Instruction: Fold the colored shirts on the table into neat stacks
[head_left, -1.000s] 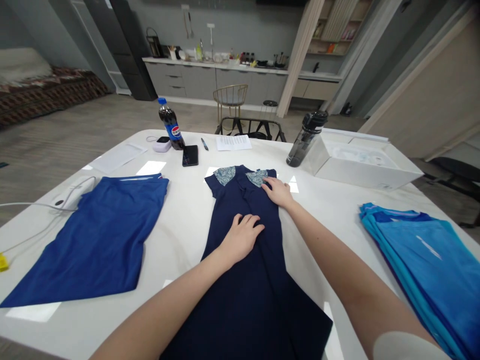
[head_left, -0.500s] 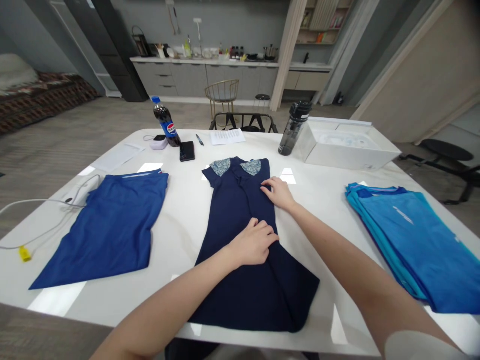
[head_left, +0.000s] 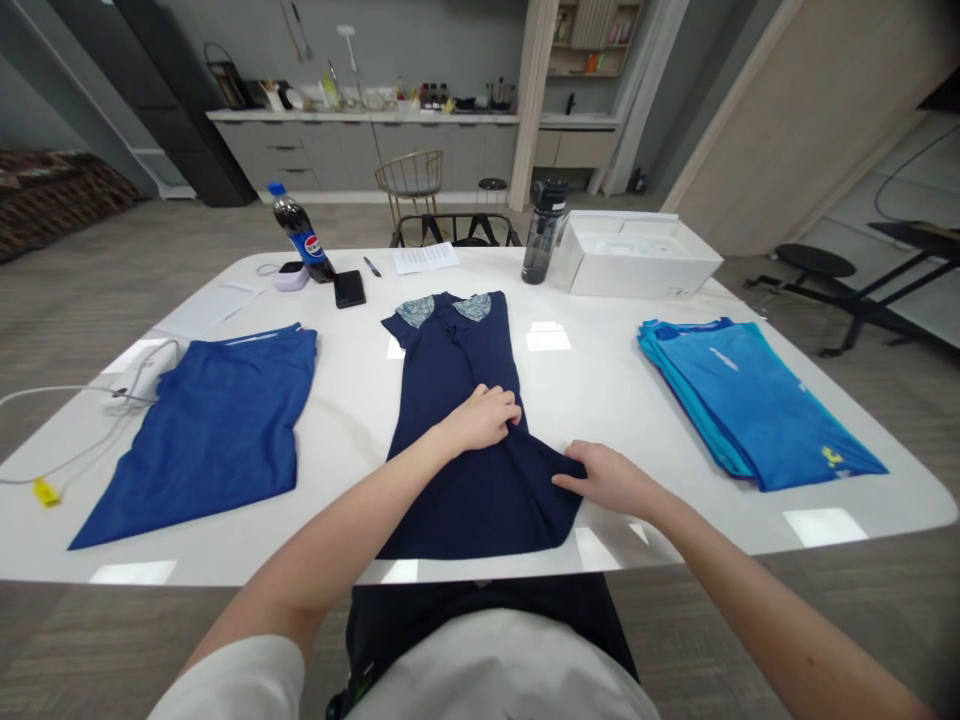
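A navy polo shirt with patterned blue-grey collar panels lies flat on the white table, its lower part bunched. My left hand sits mid-shirt, fingers closed on a fold of the cloth. My right hand is at the shirt's lower right edge, its fingertips on the gathered hem. To the left lies a flat royal blue garment. To the right is a stack of turquoise shirts; neither hand touches these.
At the far table edge stand a cola bottle, a phone, a pen, a sheet of paper, a dark water bottle and a white box. A cable with a yellow plug lies at left.
The view has pulled back and up. My right hand has moved from near the collar down to the hem, my left hand has shifted up the shirt, and the shirt's lower part is drawn in.
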